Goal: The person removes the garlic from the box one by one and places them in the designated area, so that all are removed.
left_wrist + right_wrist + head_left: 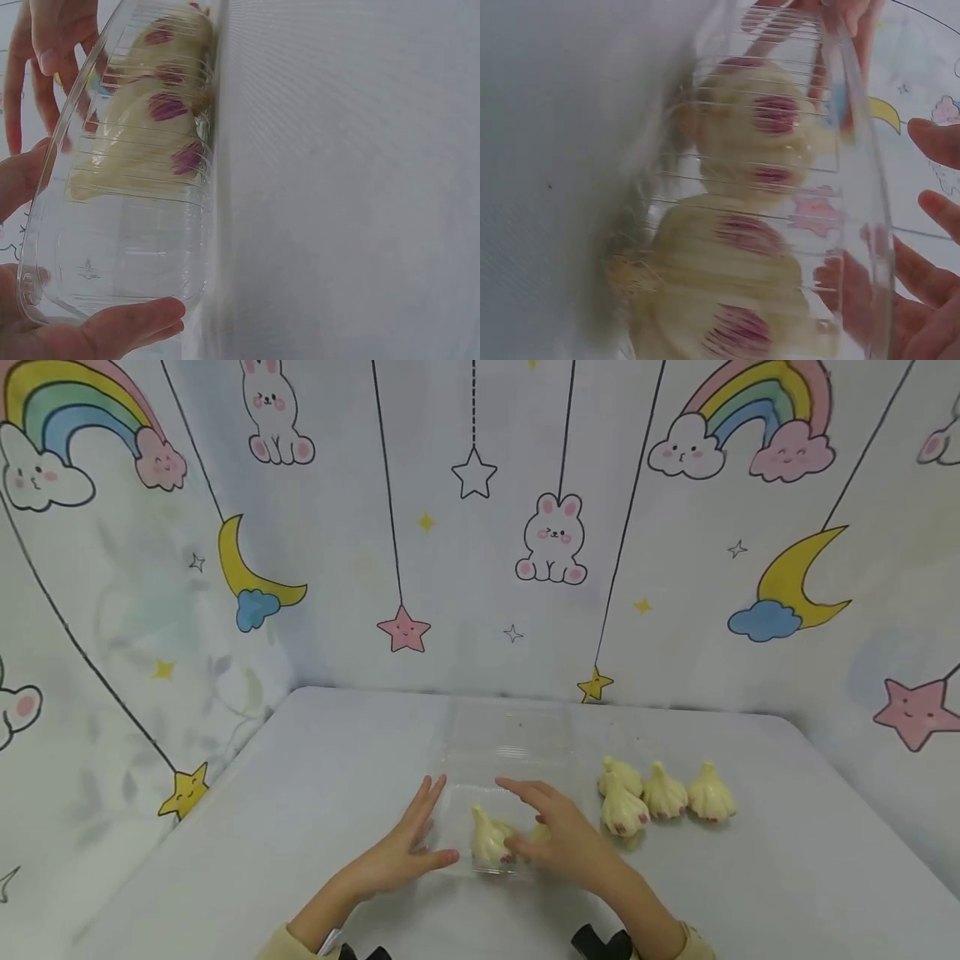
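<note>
A clear plastic clamshell box [139, 247] stands on the white table with its lid [510, 727] folded back, away from me. Inside it are cream garlic bulbs with purple marks; one bulb [491, 839] shows plainly, and another [540, 833] is partly hidden under my right hand. My left hand [397, 857] is at the box's left side, fingers spread, touching its outer wall in the left wrist view. Above the box's right part hovers my right hand [566, 842], its fingers apart and relaxed. Nothing is gripped in either hand.
To the right of the box, several garlic bulbs lie close together on the table, among them a front bulb [624, 810], a middle bulb [664, 793] and a far-right bulb [711, 795]. A patterned cloth [480, 552] hangs behind the table [300, 793].
</note>
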Available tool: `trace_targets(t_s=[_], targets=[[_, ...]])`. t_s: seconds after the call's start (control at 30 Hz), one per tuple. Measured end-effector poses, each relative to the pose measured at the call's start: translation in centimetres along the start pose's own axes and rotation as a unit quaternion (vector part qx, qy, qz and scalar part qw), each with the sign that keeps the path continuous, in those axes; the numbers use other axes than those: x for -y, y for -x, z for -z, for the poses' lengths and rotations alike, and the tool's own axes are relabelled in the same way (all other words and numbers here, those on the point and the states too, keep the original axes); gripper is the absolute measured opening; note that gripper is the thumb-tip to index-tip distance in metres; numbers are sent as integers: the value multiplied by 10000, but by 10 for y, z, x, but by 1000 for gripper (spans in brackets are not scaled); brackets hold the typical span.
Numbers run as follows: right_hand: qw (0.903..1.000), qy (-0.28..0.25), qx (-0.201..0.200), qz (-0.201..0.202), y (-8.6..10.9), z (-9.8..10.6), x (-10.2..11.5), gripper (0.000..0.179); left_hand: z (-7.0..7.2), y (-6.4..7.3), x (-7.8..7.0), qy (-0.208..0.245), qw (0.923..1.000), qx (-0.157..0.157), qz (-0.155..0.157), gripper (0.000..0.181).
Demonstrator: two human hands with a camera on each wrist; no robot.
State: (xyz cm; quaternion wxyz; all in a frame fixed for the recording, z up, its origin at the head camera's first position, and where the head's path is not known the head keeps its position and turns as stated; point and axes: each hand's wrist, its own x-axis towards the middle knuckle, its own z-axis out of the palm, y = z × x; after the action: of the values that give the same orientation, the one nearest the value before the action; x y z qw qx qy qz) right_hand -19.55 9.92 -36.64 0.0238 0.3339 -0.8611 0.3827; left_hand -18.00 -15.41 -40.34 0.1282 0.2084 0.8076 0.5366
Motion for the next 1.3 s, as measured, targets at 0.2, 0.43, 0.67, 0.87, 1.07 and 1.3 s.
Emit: trace_targets(t_s=[0.2, 0.43, 0.67, 0.87, 1.07, 1.3], targets=[[9991, 234, 339, -109, 3, -14, -1, 59, -3, 6, -1, 124, 9999, 82, 37, 88], [9976, 427, 550, -31, -4, -21, -1, 58, -2, 5, -3, -3, 10000, 27, -38, 87], [9954, 572, 749, -193, -10, -24, 2, 56, 0, 3, -4, -11, 10000, 62, -25, 88], [9947, 615, 806, -184, -14, -23, 1, 56, 1, 0, -5, -73, 10000, 60, -26, 89], [9924, 742, 971, -153, -18, -23, 1, 54, 0, -1, -5, 2, 10000, 39, -20, 89], [9888, 962, 1126, -166, -21, -23, 2, 51, -2, 1, -5, 54, 10000, 46, 3, 89]])
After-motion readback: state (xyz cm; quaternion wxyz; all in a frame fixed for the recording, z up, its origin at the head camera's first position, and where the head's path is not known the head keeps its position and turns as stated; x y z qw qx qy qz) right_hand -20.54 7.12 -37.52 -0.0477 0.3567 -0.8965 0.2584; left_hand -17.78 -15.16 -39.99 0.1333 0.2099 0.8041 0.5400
